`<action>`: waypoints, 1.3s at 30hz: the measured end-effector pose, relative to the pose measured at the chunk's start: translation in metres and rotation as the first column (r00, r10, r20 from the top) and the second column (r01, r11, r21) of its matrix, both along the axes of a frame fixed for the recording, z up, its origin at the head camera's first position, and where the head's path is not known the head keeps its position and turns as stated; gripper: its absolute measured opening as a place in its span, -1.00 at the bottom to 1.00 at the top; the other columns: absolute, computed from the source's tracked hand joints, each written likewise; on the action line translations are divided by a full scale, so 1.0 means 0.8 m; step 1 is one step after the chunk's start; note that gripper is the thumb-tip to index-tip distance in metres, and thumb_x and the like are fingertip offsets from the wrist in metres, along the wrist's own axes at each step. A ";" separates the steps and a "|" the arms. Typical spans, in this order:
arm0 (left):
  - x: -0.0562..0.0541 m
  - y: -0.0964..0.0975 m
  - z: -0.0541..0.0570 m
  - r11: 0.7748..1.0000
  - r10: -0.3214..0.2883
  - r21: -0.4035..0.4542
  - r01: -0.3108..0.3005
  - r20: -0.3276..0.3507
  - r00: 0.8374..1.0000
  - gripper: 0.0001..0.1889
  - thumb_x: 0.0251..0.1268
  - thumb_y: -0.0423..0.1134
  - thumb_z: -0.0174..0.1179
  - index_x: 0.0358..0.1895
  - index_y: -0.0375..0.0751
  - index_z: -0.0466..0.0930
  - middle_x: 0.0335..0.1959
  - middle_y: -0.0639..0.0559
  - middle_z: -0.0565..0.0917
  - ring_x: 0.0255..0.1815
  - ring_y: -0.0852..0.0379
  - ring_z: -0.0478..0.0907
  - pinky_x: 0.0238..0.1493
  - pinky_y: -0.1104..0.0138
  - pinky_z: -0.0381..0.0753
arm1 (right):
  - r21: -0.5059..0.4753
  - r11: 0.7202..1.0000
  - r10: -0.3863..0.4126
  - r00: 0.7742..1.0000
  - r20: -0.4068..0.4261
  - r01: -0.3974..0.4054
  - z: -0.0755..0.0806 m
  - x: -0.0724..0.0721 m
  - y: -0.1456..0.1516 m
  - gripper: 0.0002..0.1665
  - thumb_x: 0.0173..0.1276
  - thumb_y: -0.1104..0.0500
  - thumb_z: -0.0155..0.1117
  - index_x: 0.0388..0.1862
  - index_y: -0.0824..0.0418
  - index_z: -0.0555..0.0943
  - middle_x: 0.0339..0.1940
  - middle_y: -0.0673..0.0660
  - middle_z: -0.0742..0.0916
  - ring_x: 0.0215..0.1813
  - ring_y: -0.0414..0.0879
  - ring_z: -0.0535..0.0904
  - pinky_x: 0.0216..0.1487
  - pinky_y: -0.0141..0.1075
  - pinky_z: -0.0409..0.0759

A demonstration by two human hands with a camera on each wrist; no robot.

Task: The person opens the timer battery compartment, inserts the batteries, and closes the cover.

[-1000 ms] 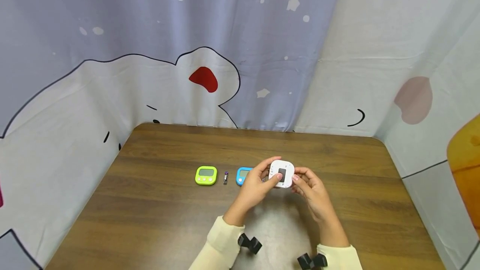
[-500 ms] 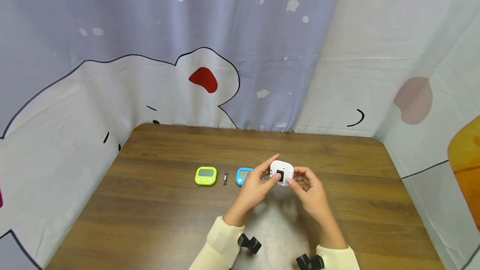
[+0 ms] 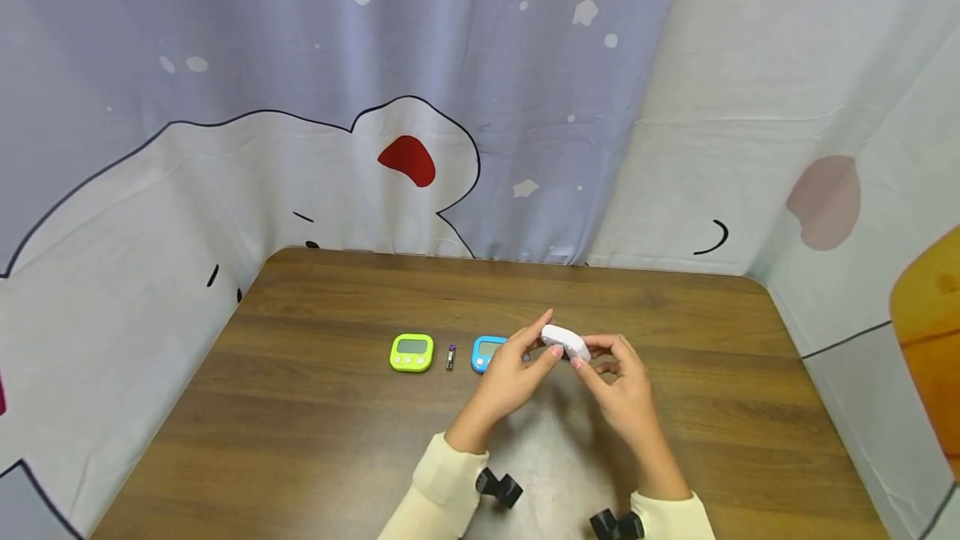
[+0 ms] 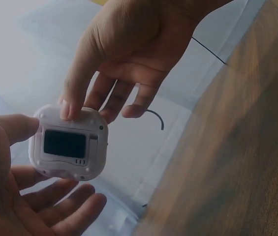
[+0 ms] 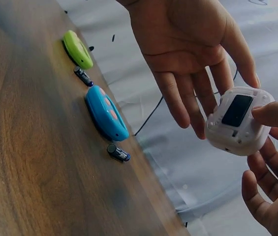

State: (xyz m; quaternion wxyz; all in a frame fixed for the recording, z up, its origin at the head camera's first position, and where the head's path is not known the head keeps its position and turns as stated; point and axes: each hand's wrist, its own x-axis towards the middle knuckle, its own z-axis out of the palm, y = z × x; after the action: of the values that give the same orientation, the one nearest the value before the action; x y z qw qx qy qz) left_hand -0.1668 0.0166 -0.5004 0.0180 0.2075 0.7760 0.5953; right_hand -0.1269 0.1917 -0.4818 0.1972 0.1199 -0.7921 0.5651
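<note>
Both hands hold up a white digital timer [image 3: 566, 342] above the table, its back turned toward the person. That back shows a dark rectangular plate [image 4: 64, 143] in the left wrist view. My left hand [image 3: 510, 380] grips the timer's left side, thumb on the near face and fingers behind. On the other side, my right hand [image 3: 624, 390] pinches it, thumb [image 5: 271, 114] pressing near the dark plate in the right wrist view. The timer's screen side is hidden. Close behind the left hand lies a blue timer [image 3: 487, 348], partly covered by that hand.
A green timer [image 3: 412, 353] lies left on the wooden table [image 3: 315, 407]. Between it and the blue timer is a small battery [image 3: 451, 357]. A second battery [image 5: 119, 153] lies beside the blue timer. A patterned curtain [image 3: 540, 107] stands behind the table.
The white timer has tilted, so the head view now shows mostly its edge instead of its back. My right thumb has moved from its right side to its lower edge.
</note>
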 end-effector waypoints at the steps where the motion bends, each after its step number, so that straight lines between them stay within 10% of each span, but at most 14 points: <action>1: 0.000 0.000 0.000 1.000 0.009 -0.019 -0.009 -0.005 1.000 -0.39 0.42 0.02 0.14 0.48 0.07 0.24 0.27 -0.06 0.49 0.21 0.10 0.49 0.07 0.24 0.59 | 0.022 1.000 -0.006 1.000 -0.014 0.007 -0.005 -0.002 0.002 -0.68 0.17 0.47 0.40 -0.08 0.37 0.59 -0.16 0.20 0.63 -0.16 -0.07 0.53 -0.25 -0.43 0.56; 12: -0.001 0.003 0.002 0.997 0.001 0.073 -0.008 0.094 0.996 -0.24 0.22 -0.08 0.38 0.45 -0.17 0.27 0.18 -0.09 0.42 0.12 0.12 0.55 0.08 0.42 0.53 | 0.275 0.950 -0.084 0.970 -0.230 0.147 -0.024 -0.009 0.004 -0.65 0.04 0.32 0.56 -0.17 0.12 0.69 -0.14 0.05 0.65 -0.13 -0.04 0.47 -0.21 -0.30 0.44; 23: -0.001 0.003 0.004 0.984 -0.037 0.173 0.036 -0.001 0.999 -0.30 0.23 -0.28 0.36 0.43 -0.12 0.29 0.26 -0.09 0.41 0.26 0.05 0.46 0.18 0.36 0.47 | 0.250 0.957 -0.091 0.969 -0.228 0.149 -0.022 -0.007 0.006 -0.51 0.03 0.32 0.55 -0.01 0.15 0.65 0.03 0.10 0.60 0.07 0.01 0.41 0.00 -0.22 0.37; 32: 0.001 -0.002 0.007 0.957 -0.150 0.231 0.173 -0.114 0.982 -0.24 0.22 -0.44 0.31 0.47 0.04 0.23 0.38 0.00 0.32 0.32 0.09 0.40 0.19 0.30 0.48 | 0.080 0.996 0.057 0.992 -0.114 -0.048 0.011 0.004 0.010 -0.12 0.07 0.54 0.42 0.40 0.40 0.31 0.31 0.33 0.45 0.31 -0.01 0.36 0.11 -0.39 0.49; 39: 0.008 -0.004 0.020 0.928 -0.291 0.180 0.325 -0.190 0.938 -0.26 0.22 -0.54 0.26 0.47 -0.30 0.18 0.36 -0.23 0.31 0.32 -0.01 0.40 0.18 0.25 0.49 | 0.159 0.976 0.156 0.987 -0.024 -0.151 0.006 0.005 0.035 -0.05 0.03 0.41 0.54 0.43 0.17 0.37 0.29 0.16 0.47 0.31 -0.06 0.35 0.30 -0.37 0.26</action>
State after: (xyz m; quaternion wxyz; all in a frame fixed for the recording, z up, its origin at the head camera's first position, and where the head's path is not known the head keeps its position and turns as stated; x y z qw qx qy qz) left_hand -0.1604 0.0133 -0.4840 0.0273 0.3749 0.6657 0.6446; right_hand -0.1230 0.2198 -0.4771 0.1573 0.2061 -0.8187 0.5123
